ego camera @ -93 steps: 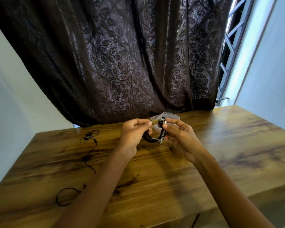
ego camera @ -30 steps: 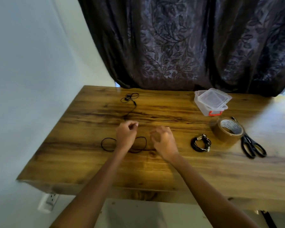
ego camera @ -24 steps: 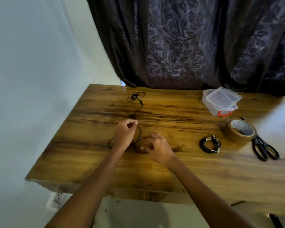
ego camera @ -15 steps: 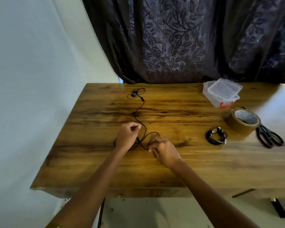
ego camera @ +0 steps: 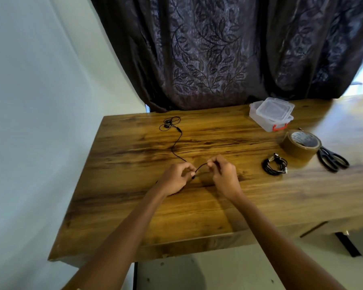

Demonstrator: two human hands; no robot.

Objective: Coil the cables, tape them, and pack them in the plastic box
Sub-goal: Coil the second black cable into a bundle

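Cable (ego camera: 176, 143), thin and black, trails far-left from both pinching hands: left hand (ego camera: 175, 179), right hand (ego camera: 223, 176). Bare counter (ego camera: 197, 216) lies near them.

Daylight enters right of the dark leaf-patterned curtain (ego camera: 208, 49), washing out the wooden table (ego camera: 197, 216) there. Straight edges bow from wide-angle distortion, and soft shadows fall below the arms.
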